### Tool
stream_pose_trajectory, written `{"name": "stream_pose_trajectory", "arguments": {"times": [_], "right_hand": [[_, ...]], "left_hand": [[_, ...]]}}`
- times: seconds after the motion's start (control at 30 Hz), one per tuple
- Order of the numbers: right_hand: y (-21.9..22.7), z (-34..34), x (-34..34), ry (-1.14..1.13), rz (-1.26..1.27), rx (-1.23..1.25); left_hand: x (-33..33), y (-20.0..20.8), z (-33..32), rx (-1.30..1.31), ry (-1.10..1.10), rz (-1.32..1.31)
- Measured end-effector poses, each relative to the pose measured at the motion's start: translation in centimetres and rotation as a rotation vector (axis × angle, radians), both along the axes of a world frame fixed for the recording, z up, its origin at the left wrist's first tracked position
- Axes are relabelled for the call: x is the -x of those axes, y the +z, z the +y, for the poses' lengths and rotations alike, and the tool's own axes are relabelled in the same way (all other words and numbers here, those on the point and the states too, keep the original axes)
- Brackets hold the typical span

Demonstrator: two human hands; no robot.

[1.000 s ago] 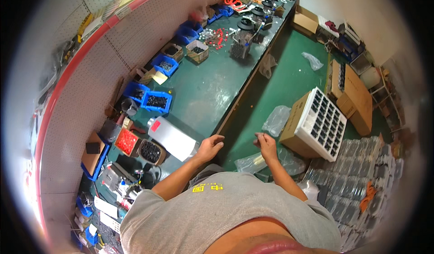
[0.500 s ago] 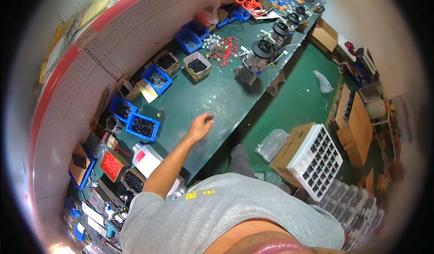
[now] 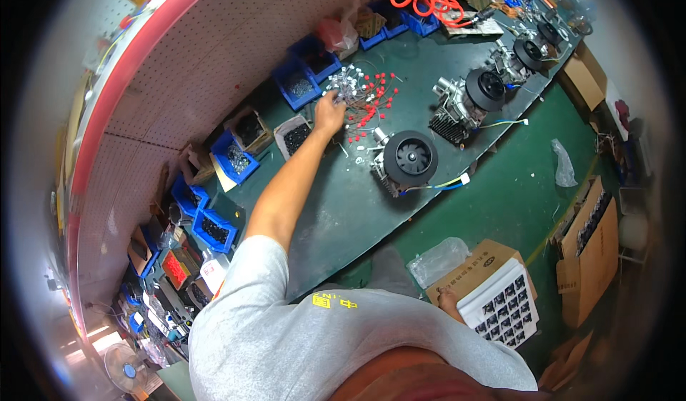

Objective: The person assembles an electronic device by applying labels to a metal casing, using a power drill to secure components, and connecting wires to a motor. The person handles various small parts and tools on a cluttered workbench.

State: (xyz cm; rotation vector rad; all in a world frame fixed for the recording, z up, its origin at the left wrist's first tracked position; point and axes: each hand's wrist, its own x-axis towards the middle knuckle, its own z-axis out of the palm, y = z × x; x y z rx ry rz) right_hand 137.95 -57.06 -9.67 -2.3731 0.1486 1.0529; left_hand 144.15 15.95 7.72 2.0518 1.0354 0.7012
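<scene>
My left hand (image 3: 330, 113) reaches over the bench to the near left edge of a loose pile of thin wire leads (image 3: 366, 101) with red and white end pieces. Its thumb and forefinger look apart, and the fingertips are among the white ends. Lower right, my right hand (image 3: 449, 302) is beside the corner of a white tray (image 3: 493, 304) holding rows of small black parts, against a cardboard box (image 3: 471, 269). Its fingers are too small to read. Just right of the leads stands a metal motor unit with a black fan wheel (image 3: 411, 157).
More fan-wheel units (image 3: 471, 97) line the bench's right edge, cables overhanging. Blue bins (image 3: 296, 87) of small parts and an open box of black pieces (image 3: 293, 140) run along the pegboard wall (image 3: 171, 101). An orange coiled hose (image 3: 429, 1) hangs at the back. Cardboard (image 3: 589, 258) stands right.
My left hand has moved forward from the bare bench to the wire leads. My right hand has come into view by the tray. The view has shifted, bringing the fan-wheel units closer.
</scene>
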Motion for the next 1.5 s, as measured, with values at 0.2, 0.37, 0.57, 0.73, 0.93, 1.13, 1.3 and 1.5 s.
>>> {"name": "stream_pose_trajectory", "arguments": {"times": [0.2,0.37,0.57,0.73,0.93,1.13,1.3,1.5], "right_hand": [[1.8,-1.2,-1.7,-0.108,0.035,-0.31],[4.0,1.8,-3.3,-0.109,0.104,-0.243],[4.6,7.3,-7.8,-0.076,0.233,-0.131],[3.7,11.6,-8.8,0.015,0.247,-0.086],[8.8,21.3,-6.3,0.437,0.225,-0.44],[21.6,35.1,1.1,0.409,0.517,-0.692],[29.0,43.0,15.0,0.193,0.732,-0.885],[28.2,42.9,28.9,0.45,0.884,-0.862]], "left_hand": [[-5.4,-4.0,4.5,0.109,0.105,0.379],[-5.6,-0.7,5.5,-0.111,0.275,-0.407],[-2.0,7.7,3.6,-0.004,0.2,-0.615],[3.7,9.2,1.5,0.239,0.251,-0.6],[15.3,13.4,-5.6,0.418,0.222,-0.823],[29.0,16.3,-15.4,0.528,0.26,-0.893],[42.9,16.5,-25.7,0.588,0.305,-0.877],[57.0,14.5,-36.0,0.487,0.263,-0.622]]}}
